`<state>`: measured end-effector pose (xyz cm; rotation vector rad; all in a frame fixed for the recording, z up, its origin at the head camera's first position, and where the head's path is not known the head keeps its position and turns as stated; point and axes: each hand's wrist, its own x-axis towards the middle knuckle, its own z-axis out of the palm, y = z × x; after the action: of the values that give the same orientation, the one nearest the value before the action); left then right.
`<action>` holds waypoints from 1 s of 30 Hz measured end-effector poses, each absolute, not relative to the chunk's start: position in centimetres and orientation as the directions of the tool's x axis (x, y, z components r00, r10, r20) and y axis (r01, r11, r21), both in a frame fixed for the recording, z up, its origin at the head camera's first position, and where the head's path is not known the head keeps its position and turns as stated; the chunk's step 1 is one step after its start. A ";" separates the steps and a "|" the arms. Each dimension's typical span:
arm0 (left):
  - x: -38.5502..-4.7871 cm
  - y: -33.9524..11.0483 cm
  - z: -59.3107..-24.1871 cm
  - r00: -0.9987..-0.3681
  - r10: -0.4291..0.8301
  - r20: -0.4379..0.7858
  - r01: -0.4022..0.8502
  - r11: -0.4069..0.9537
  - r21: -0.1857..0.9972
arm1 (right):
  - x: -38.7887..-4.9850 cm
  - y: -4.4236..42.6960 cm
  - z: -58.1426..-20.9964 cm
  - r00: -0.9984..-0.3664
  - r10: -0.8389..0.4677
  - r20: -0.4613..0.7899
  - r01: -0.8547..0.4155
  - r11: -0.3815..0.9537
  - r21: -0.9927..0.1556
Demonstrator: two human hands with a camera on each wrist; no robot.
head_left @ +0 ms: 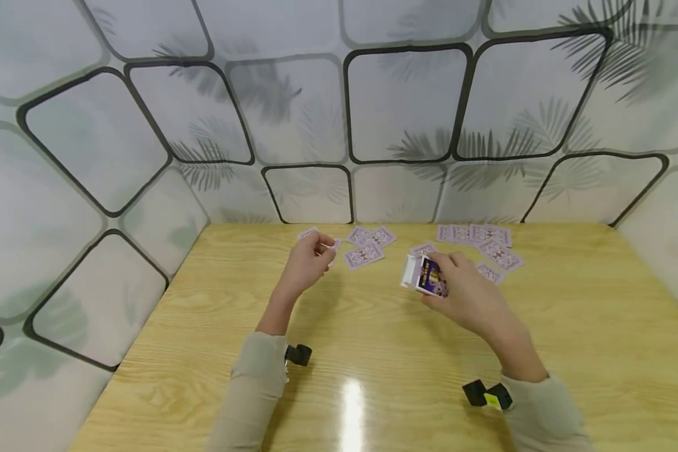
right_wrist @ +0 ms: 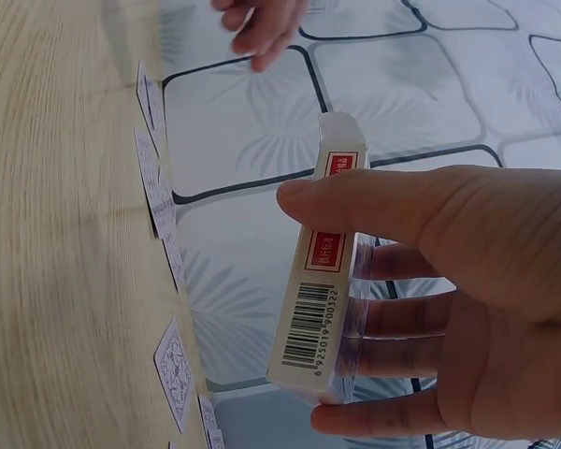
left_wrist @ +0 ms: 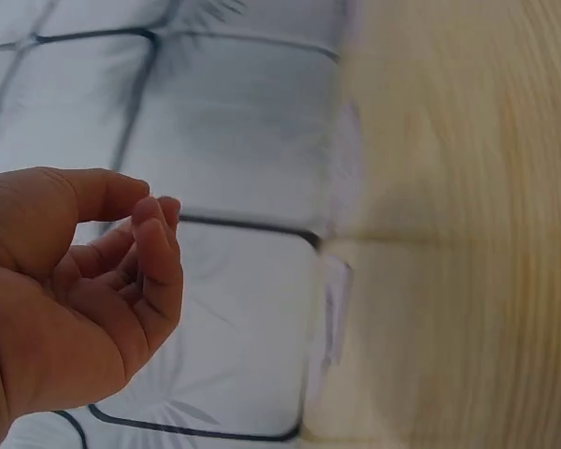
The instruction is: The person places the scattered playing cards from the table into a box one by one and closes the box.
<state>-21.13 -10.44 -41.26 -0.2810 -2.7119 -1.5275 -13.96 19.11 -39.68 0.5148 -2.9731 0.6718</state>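
Note:
My right hand (head_left: 469, 292) grips a playing-card box (head_left: 432, 277), with the thumb across one narrow side and the fingers along the other. The box has a dark purple picture on its face, and a white flap sticks out at its end. In the right wrist view the box (right_wrist: 310, 323) shows a barcode and red labels. My left hand (head_left: 309, 260) hovers above several face-down cards at the back left, fingers loosely curled and thumb tip near the index finger. Nothing shows between its fingers in the left wrist view, where the hand (left_wrist: 84, 290) is seen from the thumb side.
Face-down patterned cards (head_left: 364, 255) lie scattered at the back middle of the wooden table (head_left: 373, 351). More cards (head_left: 500, 254) lie at the back right, some overlapping. A patterned cloth wall (head_left: 401, 107) rises behind the table's far edge and along its sides.

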 end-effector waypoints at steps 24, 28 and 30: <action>-22.9 -10.3 -45.4 -0.962 0.144 -0.233 0.088 0.968 0.235 | -13.9 18.8 -39.6 -0.935 -0.326 0.137 -0.354 0.852 -0.386; -22.7 -10.4 -45.2 -0.959 0.150 -0.240 0.098 0.971 0.217 | -13.8 18.6 -39.8 -0.938 -0.322 0.124 -0.345 0.853 -0.391; -22.7 -10.6 -45.0 -0.958 0.164 -0.234 0.113 0.969 0.220 | -13.8 18.5 -39.9 -0.938 -0.321 0.129 -0.346 0.852 -0.393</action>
<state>-22.69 -10.60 -45.01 -0.2409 -3.3676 -0.3512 -13.81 18.53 -39.88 0.5345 -2.9665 0.6461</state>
